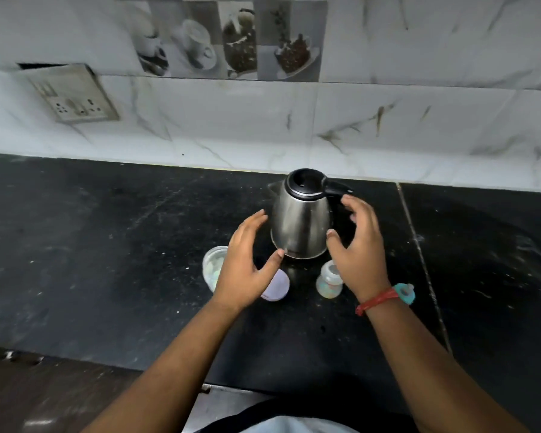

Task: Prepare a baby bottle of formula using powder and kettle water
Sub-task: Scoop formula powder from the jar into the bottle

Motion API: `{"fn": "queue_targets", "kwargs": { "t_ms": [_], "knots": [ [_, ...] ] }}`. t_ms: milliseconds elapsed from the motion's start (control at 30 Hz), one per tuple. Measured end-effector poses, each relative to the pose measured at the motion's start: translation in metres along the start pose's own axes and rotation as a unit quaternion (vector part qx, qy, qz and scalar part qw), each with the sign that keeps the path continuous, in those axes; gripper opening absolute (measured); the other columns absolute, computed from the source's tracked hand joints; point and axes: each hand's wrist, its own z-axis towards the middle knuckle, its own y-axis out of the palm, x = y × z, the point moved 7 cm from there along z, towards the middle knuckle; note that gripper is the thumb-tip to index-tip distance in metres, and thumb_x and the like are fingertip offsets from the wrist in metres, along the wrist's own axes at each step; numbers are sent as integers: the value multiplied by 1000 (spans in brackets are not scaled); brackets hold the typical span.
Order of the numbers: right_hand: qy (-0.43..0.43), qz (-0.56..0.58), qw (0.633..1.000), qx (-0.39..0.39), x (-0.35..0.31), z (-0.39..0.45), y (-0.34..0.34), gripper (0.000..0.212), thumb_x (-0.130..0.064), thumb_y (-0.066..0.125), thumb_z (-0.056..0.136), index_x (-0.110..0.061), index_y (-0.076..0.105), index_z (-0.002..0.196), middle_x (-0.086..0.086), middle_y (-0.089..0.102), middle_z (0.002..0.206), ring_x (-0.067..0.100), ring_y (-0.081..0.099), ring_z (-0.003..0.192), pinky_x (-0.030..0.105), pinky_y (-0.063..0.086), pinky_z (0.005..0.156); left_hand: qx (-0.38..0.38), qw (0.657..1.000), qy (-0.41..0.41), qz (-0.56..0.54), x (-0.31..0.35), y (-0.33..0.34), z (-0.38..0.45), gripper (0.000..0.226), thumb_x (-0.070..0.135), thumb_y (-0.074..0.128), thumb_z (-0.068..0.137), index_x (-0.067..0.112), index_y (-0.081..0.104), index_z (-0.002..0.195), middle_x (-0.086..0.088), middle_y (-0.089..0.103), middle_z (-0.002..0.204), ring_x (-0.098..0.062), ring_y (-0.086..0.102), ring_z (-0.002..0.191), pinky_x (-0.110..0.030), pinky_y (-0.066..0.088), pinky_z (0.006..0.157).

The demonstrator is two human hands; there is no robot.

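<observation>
A steel kettle [300, 220] with a black lid and handle stands upright on the black counter [107, 260], near the wall. My left hand [247, 264] hovers open just left of its body, fingers spread. My right hand [356, 245] is open beside the handle, not gripping it. A clear baby bottle [328, 281] stands in front of the kettle, partly behind my right hand. A clear container [213, 264] and a pale lilac lid [277, 287] sit under my left hand, partly hidden. A teal bottle part [405, 293] lies behind my right wrist.
A tiled wall [356, 120] rises right behind the kettle, with a socket plate [74, 95] at the upper left. The counter's front edge [138, 367] runs across the lower part of the view. A seam [419, 260] crosses the counter on the right.
</observation>
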Motion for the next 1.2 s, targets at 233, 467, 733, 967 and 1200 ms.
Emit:
{"fn": "queue_targets", "kwargs": {
  "t_ms": [233, 467, 733, 967, 1200],
  "knots": [
    [5, 35, 991, -132, -30, -15, 99, 55, -2, 65, 86, -10, 50, 139, -1, 52, 139, 16, 51, 131, 41, 43, 113, 13, 996, -70, 53, -54, -64, -12, 75, 44, 67, 88, 24, 38, 153, 11, 33, 163, -6, 29, 149, -11, 20, 114],
    [113, -50, 930, -347, -11, -46, 170, 82, -6, 62, 87, -14, 22, 158, 8, 27, 164, 21, 31, 150, 36, 28, 122, -57, 985, -154, 58, -109, -75, -38, 99, 43, 80, 85, 24, 20, 161, 9, 19, 169, -11, 17, 153, -32, 21, 120],
    [139, -96, 891, -422, -11, -73, 195, 85, -12, 63, 84, -18, 23, 159, 4, 34, 162, 16, 37, 146, 26, 30, 117, -160, 965, -207, 30, -143, -42, -44, 117, 49, 88, 73, 19, 17, 161, -1, 34, 163, -22, 30, 151, -45, 27, 125],
    [154, -78, 895, -412, -7, -76, 188, 77, -10, 58, 82, -24, 32, 154, 3, 47, 152, 15, 51, 123, 20, 35, 100, -117, 980, -158, -17, -136, -33, -37, 73, 41, 86, 71, 51, 44, 130, 17, 56, 132, -4, 54, 125, -43, 48, 108],
    [134, -29, 939, -316, -2, -65, 153, 54, -9, 54, 90, -24, 50, 141, -2, 52, 143, 16, 55, 125, 40, 44, 109, -81, 992, -96, 0, -115, -22, -36, 78, 39, 88, 69, 51, 43, 132, 40, 41, 132, 3, 39, 131, -40, 38, 113]
  ]
}}
